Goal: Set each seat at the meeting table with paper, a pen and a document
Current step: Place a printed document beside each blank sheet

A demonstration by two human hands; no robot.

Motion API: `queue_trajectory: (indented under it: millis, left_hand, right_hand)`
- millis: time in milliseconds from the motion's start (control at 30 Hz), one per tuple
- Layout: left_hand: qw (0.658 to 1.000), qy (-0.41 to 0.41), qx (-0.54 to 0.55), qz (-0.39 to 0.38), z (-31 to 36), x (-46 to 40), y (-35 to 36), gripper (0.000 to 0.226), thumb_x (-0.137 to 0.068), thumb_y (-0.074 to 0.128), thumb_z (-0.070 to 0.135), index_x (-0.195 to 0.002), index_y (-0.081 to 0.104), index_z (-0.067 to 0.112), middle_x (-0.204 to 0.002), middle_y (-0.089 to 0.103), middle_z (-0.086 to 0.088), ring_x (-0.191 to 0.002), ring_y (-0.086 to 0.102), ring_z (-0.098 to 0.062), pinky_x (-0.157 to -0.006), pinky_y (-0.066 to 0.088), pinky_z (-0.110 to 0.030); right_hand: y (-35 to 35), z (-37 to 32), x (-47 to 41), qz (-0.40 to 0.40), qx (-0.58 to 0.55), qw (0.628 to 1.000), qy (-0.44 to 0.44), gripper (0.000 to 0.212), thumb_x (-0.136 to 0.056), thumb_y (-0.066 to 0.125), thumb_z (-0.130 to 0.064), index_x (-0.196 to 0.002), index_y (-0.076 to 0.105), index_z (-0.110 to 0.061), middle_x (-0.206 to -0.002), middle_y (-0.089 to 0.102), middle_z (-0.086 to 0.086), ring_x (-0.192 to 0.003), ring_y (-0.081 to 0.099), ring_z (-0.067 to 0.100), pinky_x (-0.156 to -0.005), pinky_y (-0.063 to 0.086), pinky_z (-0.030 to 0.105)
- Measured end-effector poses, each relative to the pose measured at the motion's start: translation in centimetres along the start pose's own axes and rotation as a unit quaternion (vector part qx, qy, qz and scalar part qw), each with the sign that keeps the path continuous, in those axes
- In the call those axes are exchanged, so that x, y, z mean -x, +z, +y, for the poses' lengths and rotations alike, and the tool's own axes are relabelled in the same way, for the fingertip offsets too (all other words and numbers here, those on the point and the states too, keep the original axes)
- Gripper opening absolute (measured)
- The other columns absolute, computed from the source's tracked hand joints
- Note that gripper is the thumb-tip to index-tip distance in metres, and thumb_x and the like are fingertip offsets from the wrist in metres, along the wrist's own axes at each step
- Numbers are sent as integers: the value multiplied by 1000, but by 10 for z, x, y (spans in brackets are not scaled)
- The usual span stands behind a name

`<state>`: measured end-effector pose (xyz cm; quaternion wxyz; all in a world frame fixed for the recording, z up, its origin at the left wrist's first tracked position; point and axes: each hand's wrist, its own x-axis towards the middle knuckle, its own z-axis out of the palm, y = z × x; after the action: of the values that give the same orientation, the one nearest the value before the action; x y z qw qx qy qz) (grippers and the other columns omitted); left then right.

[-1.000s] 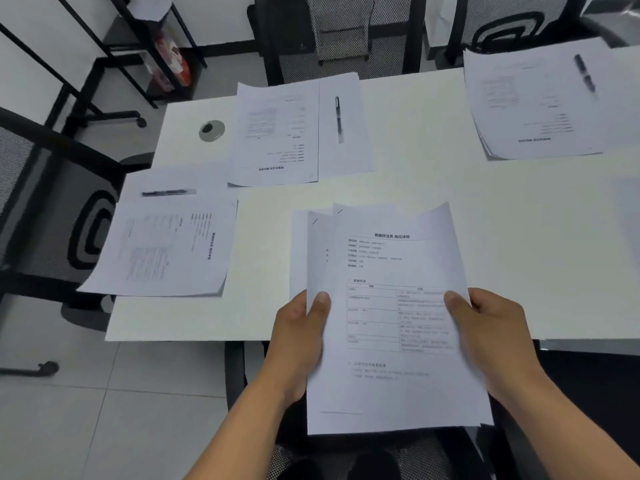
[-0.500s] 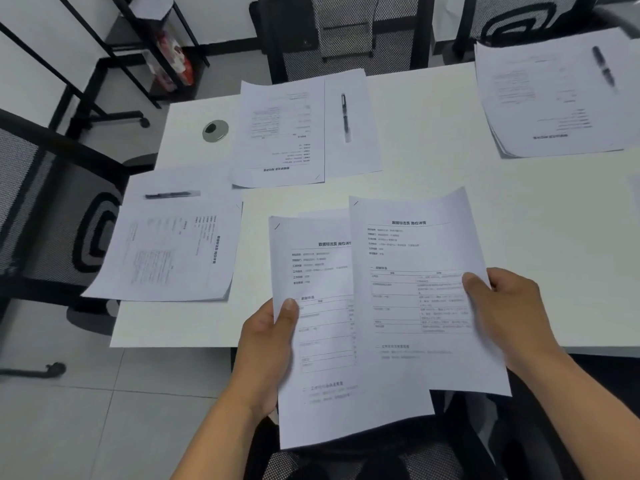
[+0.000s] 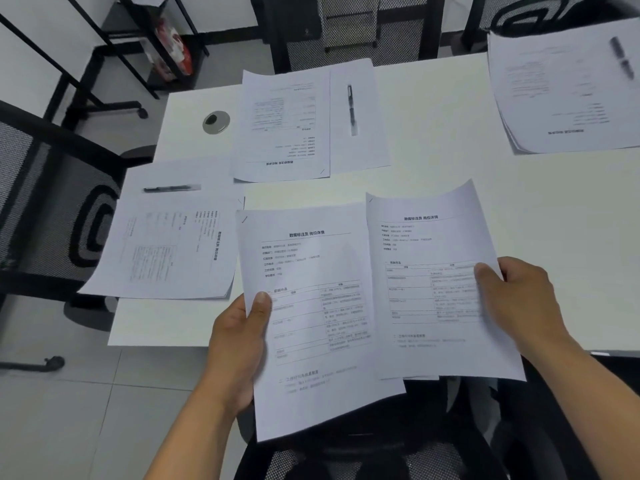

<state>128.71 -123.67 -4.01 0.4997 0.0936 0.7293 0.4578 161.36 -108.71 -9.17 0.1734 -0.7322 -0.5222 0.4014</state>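
While the white meeting table already carries three laid places of flat, matte sheets with dark pens, the near seat's edge lies bare just ahead of both hands. The left-hand document and right-hand document, thin and curling, point long axis away from the person. The left hand and right hand each pinch one, thumb on top.

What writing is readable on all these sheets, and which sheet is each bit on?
"数据标注员 岗位详情": heading of the document in the left hand.
"数据标注员 岗位详情": same heading on the document in the right hand.
Same heading, seen upside down, on the far document; sideways on the left document.
Body text and tables on every sheet: too small and blurred to read.
Top-right stack: blurred, unreadable.
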Motion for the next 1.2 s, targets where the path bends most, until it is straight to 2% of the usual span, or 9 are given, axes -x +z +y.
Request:
queue_trajectory:
  millis: [267, 467, 600, 733, 900, 1033, 1100, 1200]
  left_hand:
    - [1000, 12, 9, 27, 14, 1, -17, 30, -111, 60, 37, -129, 77, 19, -121, 83, -9, -114, 79, -36, -104, 59, -61]
    - [999, 27, 16, 18, 26, 7, -21, 32, -110, 59, 37, -130, 76, 19, -121, 83, -8, -108, 82, -33, -100, 61, -58]
    - [999, 34, 18, 11, 31, 12, -15, 31, -110, 59, 36, -129, 76, 19, -121, 83, -8, -111, 81, -33, -102, 60, -60]
    - [999, 40, 12, 7, 40, 21, -9, 31, -110, 60, 37, -129, 76, 18, -120, 84, -9, -112, 80, -35, -105, 58, -64]
    - [999, 53, -4, -6, 49, 37, 3, 29, -111, 58, 36, -126, 77, 18, -118, 84, -8, -110, 81, -33, -107, 58, -63]
    - [998, 62, -10, -24, 54, 54, 15, 30, -112, 57, 34, -126, 77, 16, -120, 84, -8, -113, 80, -31, -110, 56, -61]
    - [997, 65, -13, -29, 56, 60, 20, 31, -113, 56, 33, -128, 76, 16, -121, 83, -8, -114, 80, -30, -110, 56, -60]
    - [996, 71, -19, -48, 62, 77, 31, 32, -112, 56, 34, -129, 76, 16, -121, 83, -9, -113, 80, -32, -109, 57, -60]
  right_hand:
    - [0, 0, -1, -2, 0, 1000, 14, 39, -104, 58, -30, -75, 38, -14, -72, 40, 9, -66, 35, 24, -66, 27, 37]
    - [-1, -5, 5, -14, 11, 1000, 20, 40, -104, 60, -31, -75, 39, -14, -71, 43, 9, -64, 39, 25, -64, 28, 36]
    - [-5, -9, 9, -5, 22, 999, 25, 42, -103, 62, -29, -75, 34, -15, -70, 37, 6, -63, 33, 24, -63, 24, 37]
    - [-15, -11, 11, -15, 51, 998, 33, 40, -100, 63, -27, -73, 36, -15, -67, 39, 6, -62, 36, 25, -62, 26, 36]
    - [-27, -11, 14, -35, 57, 997, 46, 29, -98, 64, -32, -77, 49, -19, -73, 47, 6, -67, 42, 25, -67, 32, 37]
    - [-39, -13, 20, -25, 48, 998, 25, 46, -100, 66, -35, -69, 36, -19, -66, 40, -2, -60, 36, 21, -62, 29, 36]
    - [-44, -18, 25, -30, 23, 999, 21, 40, -102, 66, -38, -70, 49, -23, -71, 53, -5, -65, 48, 19, -63, 38, 36]
    - [-54, -29, 44, -37, -33, 998, 24, 34, -103, 67, -43, -90, 69, -12, -91, 72, 5, -85, 66, 24, -77, 49, 40]
